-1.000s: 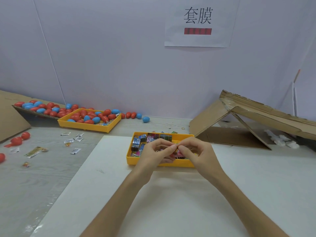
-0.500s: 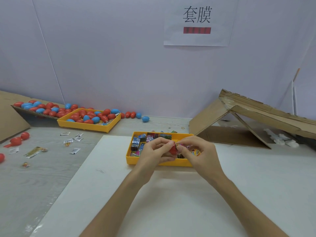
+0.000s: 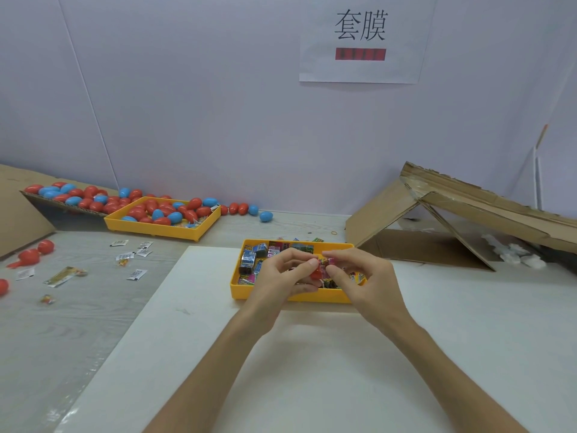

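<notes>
A yellow tray (image 3: 299,296) of small coloured printed packets sits on a white board (image 3: 312,354) in front of me. Both hands meet just above the tray. My left hand (image 3: 281,279) holds a small red egg-shaped piece (image 3: 315,272) with curled fingers. My right hand (image 3: 365,282) pinches a small pink printed packet (image 3: 328,261) against the red piece. Most of both items is hidden by my fingers.
A second yellow tray (image 3: 162,229) at back left holds red and blue plastic eggs, with more on a cardboard ramp (image 3: 62,204). Small sachets (image 3: 134,254) and red eggs (image 3: 29,254) lie on the grey table. A torn cardboard box (image 3: 452,226) stands at right.
My hands have drawn slightly apart and a red piece now shows between the fingertips. The pink packet is visible at the right fingertips.
</notes>
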The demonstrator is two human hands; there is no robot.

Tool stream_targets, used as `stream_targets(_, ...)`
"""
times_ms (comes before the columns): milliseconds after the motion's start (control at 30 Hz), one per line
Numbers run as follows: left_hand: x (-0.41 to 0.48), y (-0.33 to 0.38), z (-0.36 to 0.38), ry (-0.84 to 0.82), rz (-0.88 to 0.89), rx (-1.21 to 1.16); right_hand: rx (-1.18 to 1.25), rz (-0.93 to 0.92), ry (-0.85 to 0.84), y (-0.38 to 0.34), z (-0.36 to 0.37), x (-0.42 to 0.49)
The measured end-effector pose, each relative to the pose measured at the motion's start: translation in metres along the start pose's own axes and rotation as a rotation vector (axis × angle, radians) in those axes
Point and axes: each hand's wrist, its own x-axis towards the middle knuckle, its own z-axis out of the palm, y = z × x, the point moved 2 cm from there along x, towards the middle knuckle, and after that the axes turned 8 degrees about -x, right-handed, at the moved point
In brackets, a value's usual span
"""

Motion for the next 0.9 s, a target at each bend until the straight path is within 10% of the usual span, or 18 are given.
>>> stream_targets(900, -0.0015, 0.0018, 0.0025, -0.031, 0.03, 0.062, -0.02, -0.036, 0.091, -0.0009, -0.0013, 0.0)
